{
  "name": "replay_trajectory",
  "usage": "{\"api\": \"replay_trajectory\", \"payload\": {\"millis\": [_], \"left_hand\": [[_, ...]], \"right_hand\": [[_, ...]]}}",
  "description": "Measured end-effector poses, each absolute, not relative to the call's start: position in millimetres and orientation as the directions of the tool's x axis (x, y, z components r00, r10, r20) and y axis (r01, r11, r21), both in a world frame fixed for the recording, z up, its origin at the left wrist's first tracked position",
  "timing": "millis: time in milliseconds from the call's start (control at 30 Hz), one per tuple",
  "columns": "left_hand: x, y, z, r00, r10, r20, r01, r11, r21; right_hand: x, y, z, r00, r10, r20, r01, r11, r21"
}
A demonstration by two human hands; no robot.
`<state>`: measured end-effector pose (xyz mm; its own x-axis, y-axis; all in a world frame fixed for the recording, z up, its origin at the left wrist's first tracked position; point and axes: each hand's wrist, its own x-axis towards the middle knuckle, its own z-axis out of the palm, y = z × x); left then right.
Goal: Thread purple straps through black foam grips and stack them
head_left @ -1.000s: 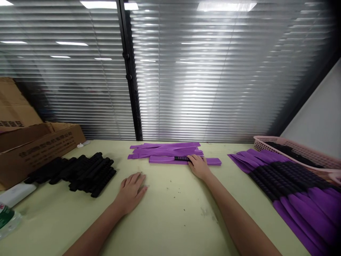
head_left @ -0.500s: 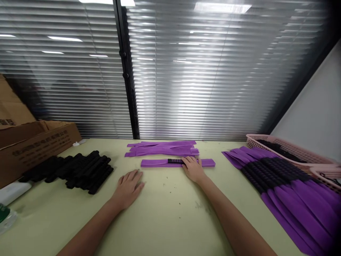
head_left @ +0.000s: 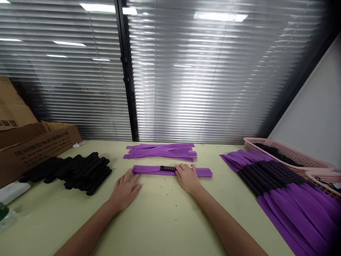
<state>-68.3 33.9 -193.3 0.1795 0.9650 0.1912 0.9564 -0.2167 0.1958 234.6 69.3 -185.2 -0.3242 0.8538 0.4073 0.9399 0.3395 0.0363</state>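
Note:
A flat purple strap [head_left: 146,170] lies across the table in front of me, with a ribbed black sleeve [head_left: 167,168] around its middle. My right hand [head_left: 187,177] is closed over the strap at the sleeve's right end, hiding that part. At the strap's left end rests my left hand [head_left: 124,191], palm down with fingers spread. Its fingertips touch or nearly touch the strap end, and the thumb is apart. Behind the strap is a loose stack of purple straps [head_left: 160,151].
Black sleeves [head_left: 87,170] are piled at left, before a cardboard box [head_left: 48,142]. Sleeved purple straps [head_left: 290,199] fan out at right. Behind them stand pink baskets [head_left: 290,160] with black items. A clear bottle [head_left: 6,218] sits at the left edge. Blinds [head_left: 191,89] cover the window.
The strap has shifted left and toward me, along with my right hand. My left hand has come to the strap's left end. The view has tilted slightly.

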Motion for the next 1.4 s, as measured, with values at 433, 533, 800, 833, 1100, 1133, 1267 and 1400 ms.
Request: {"api": "replay_trajectory", "payload": {"millis": [433,533,800,833,1100,1133,1267,1400], "left_hand": [[-67,31,-188,0.171,0.973,0.157,0.957,-0.201,0.207],[-67,31,-189,0.172,0.970,0.173,0.956,-0.207,0.210],[-69,33,-192,0.184,0.965,0.186,0.957,-0.218,0.189],[-69,34,-192,0.184,0.966,0.183,0.958,-0.218,0.186],[-72,38,-197,0.190,0.967,0.168,0.962,-0.217,0.163],[-72,38,-198,0.191,0.967,0.169,0.962,-0.218,0.162],[-75,40,-201,0.192,0.966,0.173,0.960,-0.221,0.170],[-77,42,-205,0.192,0.968,0.163,0.961,-0.219,0.166]], "right_hand": [[240,72,-162,-0.380,0.864,0.331,0.916,0.401,0.004],[245,73,-151,-0.376,0.856,0.356,0.921,0.388,0.041],[286,68,-94,-0.202,0.825,0.528,0.979,0.190,0.078],[293,65,-87,-0.169,0.807,0.565,0.985,0.154,0.074],[366,28,-31,0.146,0.581,0.801,0.989,-0.116,-0.097],[377,20,-24,0.211,0.559,0.802,0.976,-0.169,-0.139],[422,-17,-6,0.504,0.552,0.665,0.859,-0.404,-0.315],[469,-38,-11,0.690,0.615,0.382,0.724,-0.576,-0.380]]}}
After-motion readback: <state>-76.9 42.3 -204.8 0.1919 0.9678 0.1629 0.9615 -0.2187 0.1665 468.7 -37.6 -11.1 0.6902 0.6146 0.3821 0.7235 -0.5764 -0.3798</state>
